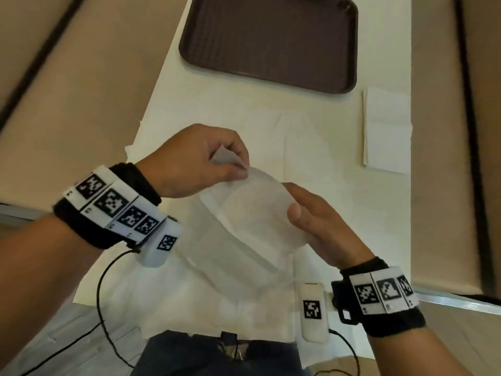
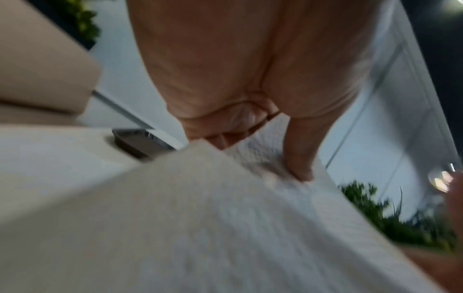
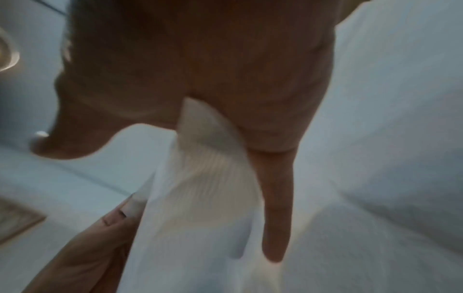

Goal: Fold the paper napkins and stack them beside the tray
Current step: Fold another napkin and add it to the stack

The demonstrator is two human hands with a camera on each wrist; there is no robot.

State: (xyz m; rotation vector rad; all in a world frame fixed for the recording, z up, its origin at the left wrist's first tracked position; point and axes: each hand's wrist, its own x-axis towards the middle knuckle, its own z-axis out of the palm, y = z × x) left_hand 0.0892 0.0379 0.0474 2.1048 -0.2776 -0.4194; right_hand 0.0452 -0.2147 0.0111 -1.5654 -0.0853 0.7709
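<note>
I hold a thin white paper napkin (image 1: 249, 218) up above the near part of the white table (image 1: 162, 104). My left hand (image 1: 242, 166) pinches its top corner between thumb and fingers; the left wrist view shows the same pinch on the napkin (image 2: 263, 158). My right hand (image 1: 295, 213) grips the right edge, thumb on top and fingers hidden beneath the napkin (image 3: 208, 188). The dark brown tray (image 1: 268, 42) lies empty at the far end. A folded napkin stack (image 1: 386, 131) rests to the right, just in front of the tray's near right corner.
Unfolded white napkins (image 1: 271, 137) lie flat between the tray and my hands, and more napkins (image 1: 217, 308) cover the table's near end. Beige seats (image 1: 67, 90) flank the table on both sides. Black cables (image 1: 103, 308) hang from my wristbands.
</note>
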